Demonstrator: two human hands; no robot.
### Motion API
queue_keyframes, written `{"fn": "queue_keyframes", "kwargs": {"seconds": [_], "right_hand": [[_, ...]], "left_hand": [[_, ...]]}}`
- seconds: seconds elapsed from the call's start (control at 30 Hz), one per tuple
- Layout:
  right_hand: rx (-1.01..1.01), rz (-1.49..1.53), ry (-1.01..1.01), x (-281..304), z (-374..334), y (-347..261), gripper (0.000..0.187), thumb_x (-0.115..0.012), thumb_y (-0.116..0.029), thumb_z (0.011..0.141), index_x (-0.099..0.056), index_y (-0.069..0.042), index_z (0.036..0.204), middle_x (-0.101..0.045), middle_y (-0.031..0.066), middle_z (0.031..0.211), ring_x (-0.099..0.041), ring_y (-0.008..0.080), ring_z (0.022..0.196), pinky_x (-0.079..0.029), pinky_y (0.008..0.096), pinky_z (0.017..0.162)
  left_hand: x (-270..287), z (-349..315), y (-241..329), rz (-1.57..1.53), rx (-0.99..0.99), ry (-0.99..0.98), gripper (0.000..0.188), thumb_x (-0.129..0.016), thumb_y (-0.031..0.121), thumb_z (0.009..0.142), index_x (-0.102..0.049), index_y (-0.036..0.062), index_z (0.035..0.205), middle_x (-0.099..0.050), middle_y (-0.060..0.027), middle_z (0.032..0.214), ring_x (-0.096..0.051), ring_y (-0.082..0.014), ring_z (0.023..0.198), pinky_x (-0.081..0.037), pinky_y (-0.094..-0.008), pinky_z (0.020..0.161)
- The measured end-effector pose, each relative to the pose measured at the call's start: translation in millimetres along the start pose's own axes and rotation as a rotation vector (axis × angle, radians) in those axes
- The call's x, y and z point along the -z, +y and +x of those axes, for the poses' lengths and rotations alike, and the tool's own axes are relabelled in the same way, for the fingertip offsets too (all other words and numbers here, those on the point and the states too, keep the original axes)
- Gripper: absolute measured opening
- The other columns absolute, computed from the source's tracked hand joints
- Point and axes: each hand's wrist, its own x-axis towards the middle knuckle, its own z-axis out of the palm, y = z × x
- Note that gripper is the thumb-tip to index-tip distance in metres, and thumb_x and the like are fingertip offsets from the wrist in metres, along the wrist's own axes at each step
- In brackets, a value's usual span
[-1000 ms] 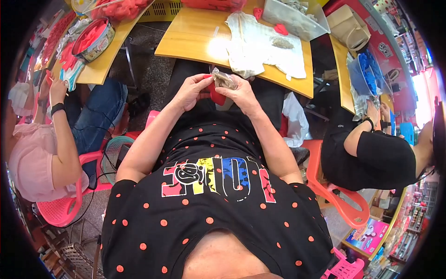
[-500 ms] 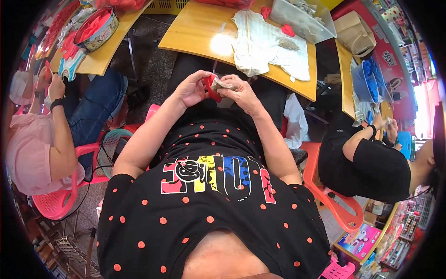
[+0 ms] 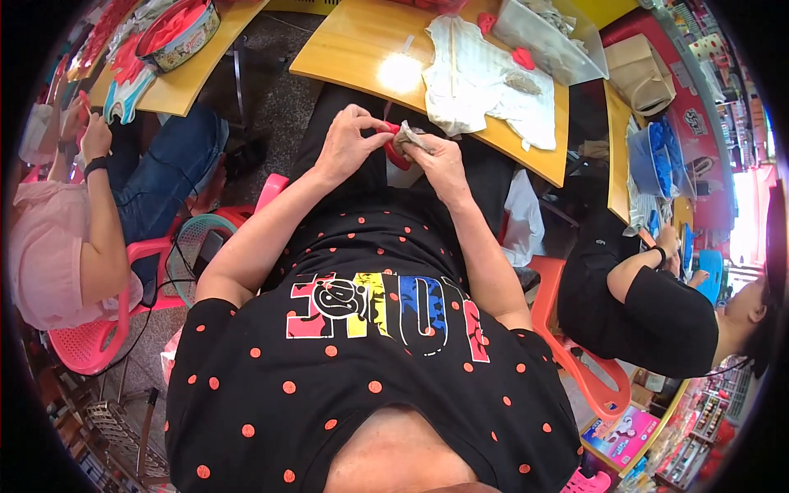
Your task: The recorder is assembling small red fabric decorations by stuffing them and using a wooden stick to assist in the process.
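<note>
Over my lap, the thumb and forefinger of my left hand (image 3: pixel 347 148) pinch the edge of a small red piece (image 3: pixel 398 154). Its exact kind does not show, since fingers and a rag cover part of it. My right hand (image 3: pixel 444 168) is closed on a crumpled, stained whitish rag (image 3: pixel 408 138), which lies against the red piece. Just beyond my hands, a white cloth (image 3: pixel 460 78) is spread on the wooden table (image 3: pixel 353 53). On this cloth rest a grey-brown clump (image 3: pixel 523 84) and a red piece (image 3: pixel 523 57).
A clear plastic bin (image 3: pixel 559 49) of greyish material stands at the table's far right. To my left, a person in pink sits by a round tin (image 3: pixel 181 37) of red pieces. At right, a person in black works near a bin (image 3: pixel 653 164) of blue pieces.
My left hand has turned from an open hold with its palm showing to a fingertip pinch on the red piece. The rag in my right hand has shifted up against that piece.
</note>
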Motion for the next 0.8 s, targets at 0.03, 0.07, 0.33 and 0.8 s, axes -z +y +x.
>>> {"fn": "queue_keyframes", "kwargs": {"seconds": [0.03, 0.07, 0.33, 0.8], "right_hand": [[-0.003, 0.0, -0.001, -0.9, -0.7, -0.8, 0.016, -0.062, -0.005, 0.085, -0.068, 0.002, 0.098, -0.067, 0.0021, 0.087, -0.059, 0.0072, 0.078, -0.047, 0.0196, 0.072], [0.034, -0.033, 0.02, -2.8, -2.0, -1.7, 0.016, -0.062, -0.004, 0.084, -0.067, 0.002, 0.098, -0.067, 0.003, 0.088, -0.059, 0.0075, 0.079, -0.047, 0.0202, 0.071], [0.393, -0.341, 0.026, -13.9, -6.9, -15.5, 0.019, -0.062, 0.001, 0.078, -0.066, 0.0, 0.097, -0.067, 0.011, 0.089, -0.065, 0.0167, 0.08, -0.05, 0.0262, 0.071], [0.24, -0.327, 0.075, -11.6, -3.3, -12.1, 0.014, -0.063, -0.01, 0.077, -0.066, 0.001, 0.085, -0.063, 0.0148, 0.079, -0.063, 0.0257, 0.072, -0.048, 0.032, 0.066]], "left_hand": [[0.4, -0.6, -0.8, -0.058, 0.143, -0.1, 0.016, -0.072, 0.015, 0.075, -0.071, 0.0059, 0.089, -0.055, -0.0047, 0.078, -0.055, -0.0148, 0.072, -0.045, -0.0254, 0.066], [1.2, 0.7, -1.4, -0.058, 0.175, -0.15, 0.019, -0.072, 0.017, 0.075, -0.071, 0.0063, 0.091, -0.058, -0.0067, 0.078, -0.057, -0.016, 0.07, -0.046, -0.0269, 0.065], [-1.6, 4.0, -20.1, -0.03, 0.288, -0.292, 0.02, -0.068, 0.015, 0.075, -0.07, 0.0026, 0.091, -0.064, -0.0118, 0.082, -0.062, -0.0201, 0.073, -0.048, -0.0296, 0.068], [-15.5, 1.7, -24.6, -0.48, 0.332, -0.183, 0.015, -0.065, 0.012, 0.081, -0.066, -0.0021, 0.085, -0.064, -0.0077, 0.084, -0.059, -0.0123, 0.075, -0.046, -0.0239, 0.069]]}}
